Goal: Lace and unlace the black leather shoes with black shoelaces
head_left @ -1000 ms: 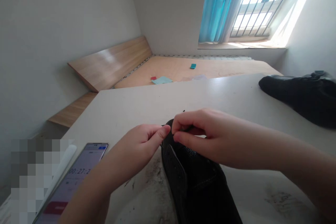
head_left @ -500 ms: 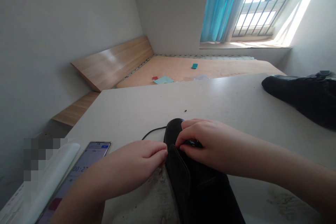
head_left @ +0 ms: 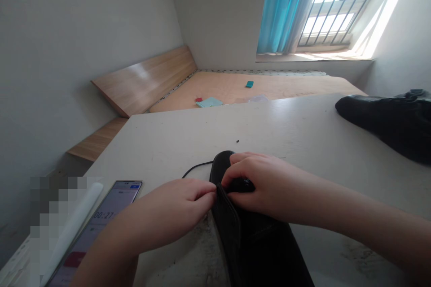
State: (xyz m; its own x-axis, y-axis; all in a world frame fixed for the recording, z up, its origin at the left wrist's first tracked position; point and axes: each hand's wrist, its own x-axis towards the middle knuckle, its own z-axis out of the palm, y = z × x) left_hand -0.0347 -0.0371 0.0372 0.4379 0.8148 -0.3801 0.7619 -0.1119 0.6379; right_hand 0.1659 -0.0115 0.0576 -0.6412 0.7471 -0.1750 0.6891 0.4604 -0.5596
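Note:
A black shoe (head_left: pixel 266 251) lies on the white table in front of me, toe pointing away, its front opening flap (head_left: pixel 227 215) standing up. My right hand (head_left: pixel 254 181) rests over the upper, thumb and fingers curled round the flap's top edge. A glossy dark patch shows between its thumb and index finger. On the shoe's left side, my left hand (head_left: pixel 193 199) is closed in a pinch at the same edge, close to the right fingertips. Whatever it pinches is hidden. A thin black shoelace (head_left: pixel 197 167) curves from the shoe's left side to behind the left hand.
A second black shoe (head_left: pixel 387 121) lies at the table's right edge. To the left are a phone (head_left: pixel 116 202) with a running timer and a white rounded bar (head_left: pixel 76 228). A tiny black bit (head_left: pixel 237 141) sits beyond the toe. Behind the table (head_left: pixel 175 134) stands a bed board (head_left: pixel 286 85).
My right thumb and index finger have shifted slightly left along the flap edge, uncovering more of the glossy dark patch. The left hand stays nearly in place.

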